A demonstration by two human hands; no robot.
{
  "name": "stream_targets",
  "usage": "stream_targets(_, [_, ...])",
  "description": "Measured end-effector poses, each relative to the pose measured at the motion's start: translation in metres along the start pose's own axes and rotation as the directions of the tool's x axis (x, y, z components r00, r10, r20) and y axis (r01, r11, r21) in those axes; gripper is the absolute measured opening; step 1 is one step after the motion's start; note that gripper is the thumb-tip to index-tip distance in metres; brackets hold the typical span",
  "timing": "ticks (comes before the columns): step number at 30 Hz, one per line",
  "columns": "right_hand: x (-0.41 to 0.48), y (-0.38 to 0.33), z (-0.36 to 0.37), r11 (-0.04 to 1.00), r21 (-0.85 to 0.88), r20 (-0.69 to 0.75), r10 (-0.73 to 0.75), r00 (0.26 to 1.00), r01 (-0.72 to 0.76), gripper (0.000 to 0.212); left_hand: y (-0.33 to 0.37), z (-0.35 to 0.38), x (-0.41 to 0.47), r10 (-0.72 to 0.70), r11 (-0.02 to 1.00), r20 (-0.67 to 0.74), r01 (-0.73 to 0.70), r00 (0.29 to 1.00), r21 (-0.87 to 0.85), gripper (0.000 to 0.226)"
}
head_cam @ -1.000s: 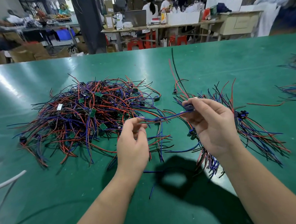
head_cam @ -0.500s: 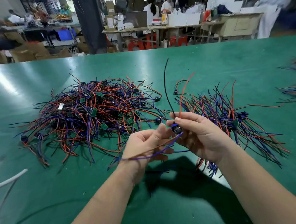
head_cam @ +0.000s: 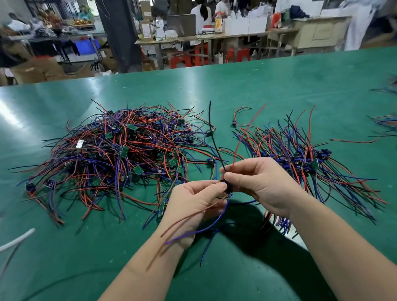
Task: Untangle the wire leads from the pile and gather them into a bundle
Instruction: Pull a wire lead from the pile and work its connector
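A tangled pile of red, blue and black wire leads [head_cam: 115, 159] with small green boards lies on the green table at the left. To the right lies a straighter gathered bundle of leads [head_cam: 308, 158]. Between them, both hands meet over one wire lead [head_cam: 228, 188]. My right hand [head_cam: 261, 184] pinches its dark connector, and its black and red wires stand up from my fingers. My left hand [head_cam: 193, 208] holds the same lead from below, with a brown and a blue wire trailing across my palm toward my wrist.
The green table [head_cam: 259, 96] reaches back to a far edge. More wire bundles [head_cam: 394, 124] lie at the right edge. A white cable [head_cam: 11, 243] lies at the left. Beyond the table stand workbenches, boxes and people.
My hands came together from apart and drew the lead out of the pile toward me. The lead turned so its black and red wires now point up and its other wires hang over my left palm.
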State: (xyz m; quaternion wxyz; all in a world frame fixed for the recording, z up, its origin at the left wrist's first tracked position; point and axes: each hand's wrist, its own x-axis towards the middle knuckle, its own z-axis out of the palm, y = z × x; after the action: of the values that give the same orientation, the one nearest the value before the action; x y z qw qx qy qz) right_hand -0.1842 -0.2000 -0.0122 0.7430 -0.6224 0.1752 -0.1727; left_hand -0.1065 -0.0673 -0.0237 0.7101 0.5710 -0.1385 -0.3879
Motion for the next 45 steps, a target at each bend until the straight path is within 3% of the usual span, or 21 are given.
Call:
stream_targets(3, [-0.002,-0.005,-0.007,0.988,-0.157,0.088,0.007,0.996,0.007,0.015,0.001,-0.004,0.001,0.007,0.991,0.036,-0.012,0.999,0.134,0.013])
stream_targets(7, [-0.004,-0.007,-0.011,0.955,-0.294,0.196,0.014,0.981,0.045,0.007,0.000,-0.005,0.001,0.023,0.978,0.093,-0.042,0.995,0.205,0.017])
stream_targets(11, [0.001,-0.003,-0.012,0.956,-0.283,0.038,-0.069,0.997,0.077,0.015,-0.002,-0.001,0.001,-0.004,0.985,0.101,-0.014,0.995,0.172,0.021])
stream_targets(14, [0.004,-0.004,-0.016,0.980,-0.187,-0.134,-0.099,0.986,0.073,0.019,-0.003,0.002,-0.002,-0.026,0.965,0.146,-0.014,0.989,0.263,0.019])
stream_targets(19, [0.009,-0.016,-0.041,0.991,0.024,-0.456,-0.107,0.884,0.132,0.010,0.002,0.003,-0.012,-0.096,0.852,0.276,-0.064,0.956,0.519,0.013])
stream_targets(23, [0.009,-0.020,-0.056,0.957,0.213,-0.565,-0.044,0.824,0.197,0.012,-0.001,0.006,-0.019,-0.216,0.804,0.390,-0.064,0.895,0.591,0.013])
stream_targets(25, [0.009,-0.020,-0.058,0.949,0.253,-0.557,-0.017,0.830,0.189,0.013,-0.002,0.009,-0.020,-0.194,0.868,0.401,-0.034,0.895,0.496,0.018])
stream_targets(29, [0.010,-0.017,-0.052,0.971,0.217,-0.534,0.032,0.845,0.100,0.018,0.010,0.006,-0.015,-0.075,0.994,0.348,0.044,0.934,0.096,0.013])
stream_targets(32, [0.009,-0.016,-0.044,0.991,0.121,-0.503,0.012,0.864,0.057,0.019,0.020,-0.001,-0.010,-0.013,0.977,0.307,0.077,0.951,-0.198,0.021])
stream_targets(34, [0.008,-0.014,-0.039,0.997,-0.019,-0.501,-0.079,0.862,0.080,0.020,0.024,-0.003,-0.009,0.029,0.931,0.276,0.075,0.961,-0.358,0.022])
stream_targets(37, [0.004,-0.010,-0.028,0.951,-0.278,-0.283,-0.216,0.934,0.136,0.029,0.025,-0.002,-0.008,0.044,0.876,0.205,0.061,0.978,-0.479,0.023])
stream_targets(39, [0.000,-0.007,-0.016,0.962,-0.214,-0.024,-0.179,0.983,0.170,0.032,0.024,0.000,-0.008,0.030,0.856,0.173,0.065,0.984,-0.512,0.021])
stream_targets(41, [-0.002,-0.002,-0.005,0.974,-0.117,0.129,-0.179,0.975,0.194,0.035,0.023,0.003,-0.009,0.004,0.846,0.145,0.074,0.989,-0.528,0.022])
stream_targets(45, [-0.003,0.005,0.015,0.970,0.128,0.083,-0.217,0.973,0.206,0.029,0.020,0.007,-0.010,-0.015,0.874,0.053,0.039,0.998,-0.484,0.035])
